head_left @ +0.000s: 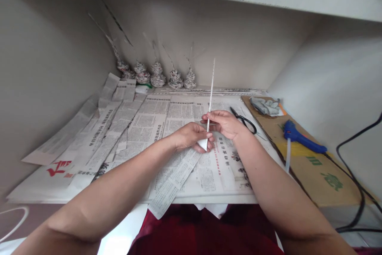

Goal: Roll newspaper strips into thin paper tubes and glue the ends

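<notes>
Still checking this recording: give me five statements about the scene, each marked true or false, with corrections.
1. The left hand holds the paper roll lower than the right hand does. True.
2. The glue gun is red. False: the glue gun is blue.
3. Scissors lie to the right of the right hand. True.
4. The woven paper pieces stand on the cardboard. False: the woven paper pieces stand at the back, left of the paper roll.
5. Newspaper strips lie at the left. True.
</notes>
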Motion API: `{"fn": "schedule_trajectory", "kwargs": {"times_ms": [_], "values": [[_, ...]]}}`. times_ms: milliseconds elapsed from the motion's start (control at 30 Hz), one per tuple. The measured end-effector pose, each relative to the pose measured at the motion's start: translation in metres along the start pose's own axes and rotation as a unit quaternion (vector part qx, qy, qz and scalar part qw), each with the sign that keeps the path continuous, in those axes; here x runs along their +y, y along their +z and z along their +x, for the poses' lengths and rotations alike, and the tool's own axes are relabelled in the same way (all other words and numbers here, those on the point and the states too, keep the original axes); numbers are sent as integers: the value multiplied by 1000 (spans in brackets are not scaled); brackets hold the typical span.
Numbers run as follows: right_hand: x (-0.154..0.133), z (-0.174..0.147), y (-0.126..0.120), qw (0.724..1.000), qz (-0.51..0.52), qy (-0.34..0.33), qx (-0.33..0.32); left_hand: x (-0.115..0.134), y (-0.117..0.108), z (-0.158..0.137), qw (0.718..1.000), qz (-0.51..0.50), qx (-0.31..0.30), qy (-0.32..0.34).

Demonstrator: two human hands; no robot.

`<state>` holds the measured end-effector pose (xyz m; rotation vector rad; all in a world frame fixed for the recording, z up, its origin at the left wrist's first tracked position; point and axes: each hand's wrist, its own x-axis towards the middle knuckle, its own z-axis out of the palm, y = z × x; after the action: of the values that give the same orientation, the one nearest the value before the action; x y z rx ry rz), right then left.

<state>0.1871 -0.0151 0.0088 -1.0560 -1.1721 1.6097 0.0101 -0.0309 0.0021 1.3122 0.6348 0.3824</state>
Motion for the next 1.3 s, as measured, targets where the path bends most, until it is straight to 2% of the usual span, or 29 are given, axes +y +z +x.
{"fn": "schedule_trajectory", "kwargs": {"times_ms": [100, 267, 433, 600, 767, 967, 1167, 1233, 1300], "values": [[0, 0, 1, 999, 9, -5, 47, 0, 0, 0, 1000, 1, -2, -1], [-1, -1, 0, 999, -31, 1, -15, 2, 1, 0, 1000, 1, 11, 0], [1, 1, -1, 999, -12, -20, 44, 1, 2, 0, 1000, 1, -1, -4], [1, 0, -1, 999, -34, -5, -24, 0, 0, 0, 1000, 4, 10, 4], [3, 3, -1, 999, -13, -17, 32, -1, -1, 0, 1000, 4, 3, 1], [0, -1, -3, 999, -45, -1, -30, -1, -2, 1, 1000, -2, 2, 5], [5, 3, 4, 994, -86, -66, 29, 0, 0, 2, 1000, -6, 11, -6], [7, 4, 9, 982, -141, -111, 63, 1, 0, 2, 1000, -4, 17, -8], [9, 4, 13, 956, -218, -163, 108, 1, 1, 1, 1000, 0, 17, -9]]}}
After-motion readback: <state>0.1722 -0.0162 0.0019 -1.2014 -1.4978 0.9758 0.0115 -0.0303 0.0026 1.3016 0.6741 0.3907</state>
